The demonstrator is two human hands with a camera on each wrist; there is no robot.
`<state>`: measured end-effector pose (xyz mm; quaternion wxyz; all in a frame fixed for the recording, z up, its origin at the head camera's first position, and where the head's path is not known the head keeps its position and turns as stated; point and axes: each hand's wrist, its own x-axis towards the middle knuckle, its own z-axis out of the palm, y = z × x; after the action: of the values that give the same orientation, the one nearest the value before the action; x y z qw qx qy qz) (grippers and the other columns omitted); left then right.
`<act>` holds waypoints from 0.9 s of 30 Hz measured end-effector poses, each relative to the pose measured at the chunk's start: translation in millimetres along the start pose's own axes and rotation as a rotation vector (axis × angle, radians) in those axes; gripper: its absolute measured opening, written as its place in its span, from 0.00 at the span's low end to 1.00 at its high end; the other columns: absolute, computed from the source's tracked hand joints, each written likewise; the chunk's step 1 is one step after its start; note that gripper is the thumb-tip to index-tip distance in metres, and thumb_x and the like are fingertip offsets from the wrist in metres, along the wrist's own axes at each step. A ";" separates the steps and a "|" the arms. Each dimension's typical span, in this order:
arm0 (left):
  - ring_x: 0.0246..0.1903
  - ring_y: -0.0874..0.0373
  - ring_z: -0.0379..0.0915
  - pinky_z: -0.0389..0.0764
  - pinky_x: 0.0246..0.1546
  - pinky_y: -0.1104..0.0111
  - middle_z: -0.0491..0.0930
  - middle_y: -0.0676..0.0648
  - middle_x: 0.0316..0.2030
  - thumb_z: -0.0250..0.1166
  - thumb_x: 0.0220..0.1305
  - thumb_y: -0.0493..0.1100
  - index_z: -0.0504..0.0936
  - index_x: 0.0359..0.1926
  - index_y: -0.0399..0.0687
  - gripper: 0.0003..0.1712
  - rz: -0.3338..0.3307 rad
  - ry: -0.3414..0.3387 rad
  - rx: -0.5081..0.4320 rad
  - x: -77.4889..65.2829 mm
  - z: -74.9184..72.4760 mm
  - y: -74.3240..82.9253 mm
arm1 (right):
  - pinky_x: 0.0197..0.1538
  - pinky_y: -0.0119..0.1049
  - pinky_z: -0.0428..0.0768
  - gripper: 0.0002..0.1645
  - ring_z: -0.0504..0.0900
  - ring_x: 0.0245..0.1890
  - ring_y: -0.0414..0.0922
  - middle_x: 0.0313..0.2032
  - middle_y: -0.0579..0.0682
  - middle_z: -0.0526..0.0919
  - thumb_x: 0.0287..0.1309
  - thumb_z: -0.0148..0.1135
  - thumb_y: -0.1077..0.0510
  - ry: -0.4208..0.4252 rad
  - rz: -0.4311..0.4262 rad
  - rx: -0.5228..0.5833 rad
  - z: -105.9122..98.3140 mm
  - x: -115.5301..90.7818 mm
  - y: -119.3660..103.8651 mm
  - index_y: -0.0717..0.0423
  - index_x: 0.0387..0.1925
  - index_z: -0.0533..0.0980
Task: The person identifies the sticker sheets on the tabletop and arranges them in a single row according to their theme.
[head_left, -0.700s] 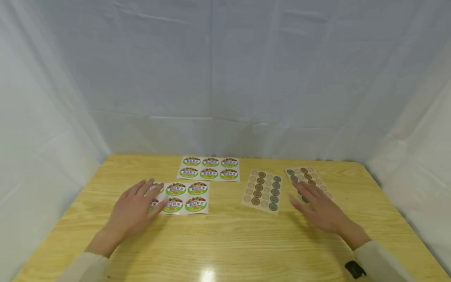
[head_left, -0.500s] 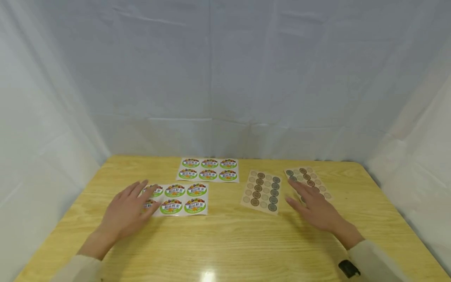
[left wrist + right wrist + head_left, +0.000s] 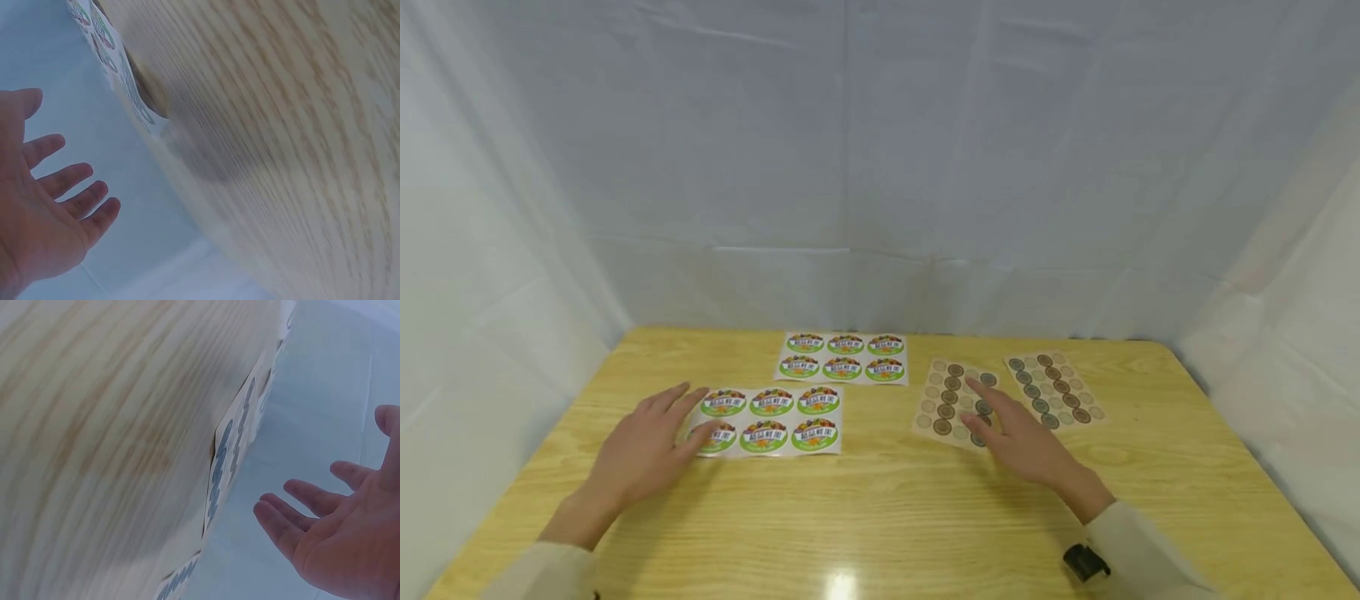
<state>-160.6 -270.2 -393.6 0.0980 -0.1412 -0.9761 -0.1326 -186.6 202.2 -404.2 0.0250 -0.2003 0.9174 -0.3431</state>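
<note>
In the head view my left hand (image 3: 643, 446) hovers at the left end of a sheet of oval fruit-label stickers (image 3: 792, 423), its thumb and fingers overlapping the edge. The left wrist view shows its fingers (image 3: 78, 175) spread, holding nothing, above the table. My right hand (image 3: 1026, 442) is over the lower right part of a tan sheet of small round stickers (image 3: 934, 408), hiding some of them. Its fingers (image 3: 312, 497) are loosely extended and empty in the right wrist view, apart from the sheet.
A second fruit-label sheet (image 3: 842, 357) lies behind the first, near the table's back edge. Another tan sticker sheet (image 3: 1060, 392) lies to the right. All four sides of the sheets rest on a wooden table (image 3: 850, 517); a white curtain (image 3: 880, 183) hangs behind it.
My right hand has moved left from the far-right tan sheet to the nearer one, uncovering the former. My left hand has shifted slightly left, showing more of the fruit-label sheet.
</note>
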 end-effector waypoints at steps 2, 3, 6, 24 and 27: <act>0.58 0.28 0.58 0.62 0.51 0.36 0.62 0.28 0.63 0.51 0.71 0.58 0.66 0.66 0.37 0.34 -0.015 -0.019 -0.022 -0.7 -0.3 -2.4 | 0.62 0.60 0.60 0.37 0.58 0.67 0.57 0.70 0.54 0.56 0.71 0.44 0.40 -0.003 -0.002 0.027 3.8 3.4 -3.8 0.47 0.74 0.51; 0.58 0.28 0.58 0.62 0.51 0.35 0.61 0.28 0.63 0.51 0.71 0.58 0.66 0.66 0.37 0.35 -0.022 -0.028 -0.033 -1.1 -0.1 -3.8 | 0.62 0.60 0.60 0.37 0.58 0.67 0.57 0.70 0.53 0.56 0.71 0.44 0.39 -0.004 0.001 0.040 5.6 4.7 -5.7 0.46 0.74 0.51; 0.59 0.27 0.56 0.61 0.51 0.34 0.59 0.27 0.64 0.49 0.71 0.59 0.64 0.67 0.36 0.36 -0.038 -0.048 -0.076 -2.2 0.9 -7.4 | 0.63 0.59 0.59 0.38 0.56 0.69 0.55 0.71 0.52 0.54 0.70 0.43 0.38 -0.020 -0.004 0.083 10.6 9.1 -10.2 0.47 0.74 0.51; 0.59 0.27 0.56 0.58 0.54 0.36 0.59 0.25 0.62 0.55 0.71 0.51 0.59 0.68 0.30 0.36 -0.078 -0.092 -0.301 -9.6 7.6 -20.9 | 0.62 0.54 0.64 0.39 0.60 0.66 0.59 0.69 0.59 0.57 0.70 0.47 0.40 -0.124 -0.012 0.347 61.3 34.2 -33.3 0.50 0.74 0.51; 0.57 0.26 0.59 0.62 0.52 0.36 0.58 0.24 0.63 0.54 0.71 0.52 0.57 0.69 0.30 0.37 -0.094 -0.107 -0.334 -10.1 9.1 -23.0 | 0.61 0.53 0.65 0.38 0.62 0.65 0.58 0.68 0.58 0.59 0.69 0.48 0.40 -0.134 -0.012 0.342 69.7 39.6 -41.5 0.51 0.73 0.52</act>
<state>-159.5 -291.4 -409.8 0.0147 -0.1164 -0.9500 -0.2895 -195.7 115.4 -427.3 0.1179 -0.2211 0.8406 -0.4802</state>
